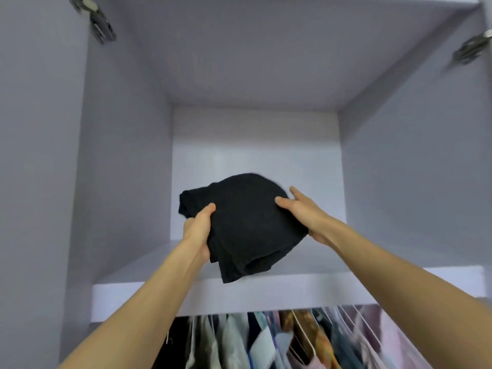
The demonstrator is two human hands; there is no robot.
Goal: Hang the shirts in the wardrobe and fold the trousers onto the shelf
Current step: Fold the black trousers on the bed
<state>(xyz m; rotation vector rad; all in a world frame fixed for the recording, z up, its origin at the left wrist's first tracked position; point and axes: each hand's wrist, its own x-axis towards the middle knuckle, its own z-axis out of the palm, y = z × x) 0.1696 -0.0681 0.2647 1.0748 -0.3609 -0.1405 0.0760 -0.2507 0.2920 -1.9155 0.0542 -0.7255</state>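
Up at twelve o'clock, the pale wardrobe (125,145) opens around its shelf (165,294), with hanging shirts (269,339) on a row of hangers below at six o'clock. Over the shelf's front edge I hold the folded black trousers (245,225). My left hand (198,230) grips them at nine o'clock, thumb on top; my right hand (306,211) grips their three o'clock side.

The folded black fabric bundle (243,225) hides the fingers of both hands beneath it. At six o'clock, the blurred hanging clothes on white wire hangers (292,339) are cut off by the bottom edge; garment types are unreadable
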